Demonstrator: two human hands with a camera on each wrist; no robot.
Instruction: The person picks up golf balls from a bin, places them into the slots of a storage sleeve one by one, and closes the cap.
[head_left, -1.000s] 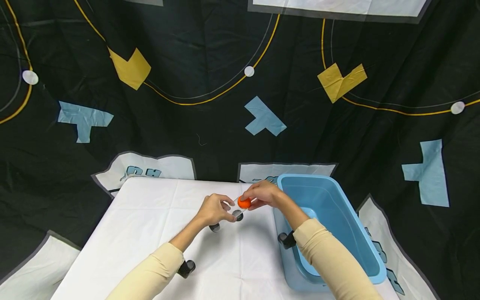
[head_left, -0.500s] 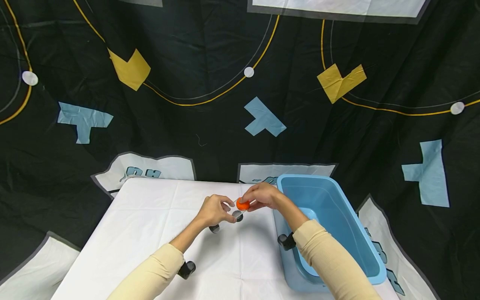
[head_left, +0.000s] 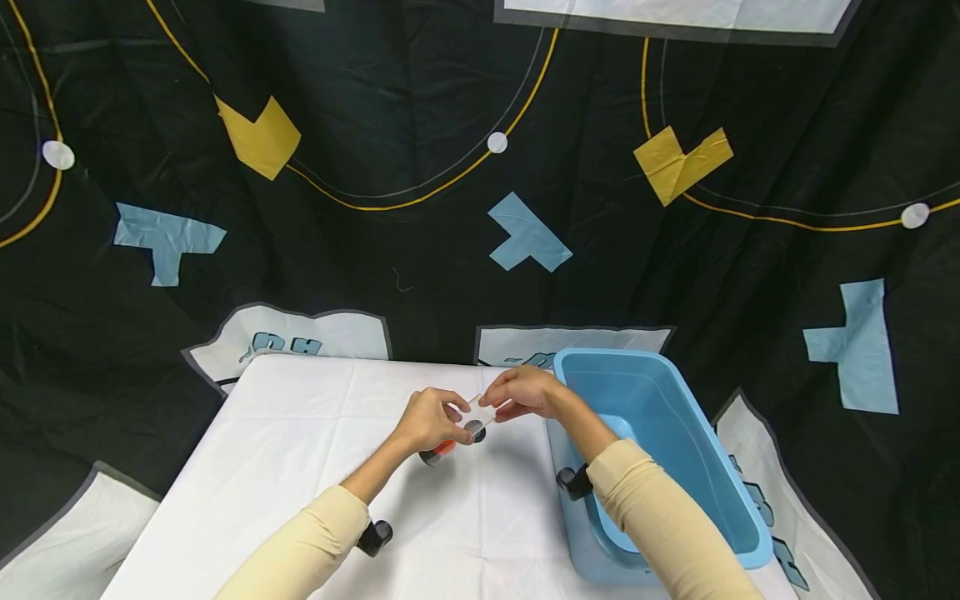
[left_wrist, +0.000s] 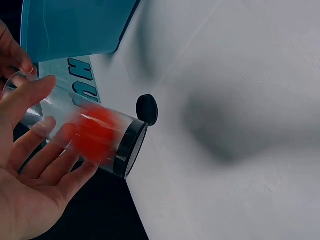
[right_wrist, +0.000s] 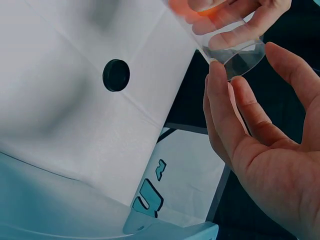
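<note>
My left hand [head_left: 427,421] grips a clear plastic tube [left_wrist: 62,102], thumb on one side and fingers along the other. An orange ball [left_wrist: 95,132], blurred, is inside near the tube's black end cap [left_wrist: 131,147], which tilts downward. At the uncapped end, my right hand [head_left: 528,390] has nothing between its fingers; its loosely extended fingertips and thumb are right at the clear rim [right_wrist: 245,57]. A loose black lid [right_wrist: 116,75] lies on the white table [head_left: 300,433] below the hands.
A light blue plastic tub [head_left: 723,454] stands on the table to the right, under my right forearm. Black cameras sit on both wrists. Behind the table hangs a black cloth [head_left: 375,275] with blue and yellow tape pieces.
The orange ball was at the tube's mouth in my right fingers; they have let go and it has passed down the tube towards the capped end. Both hands have stayed nearly still.
</note>
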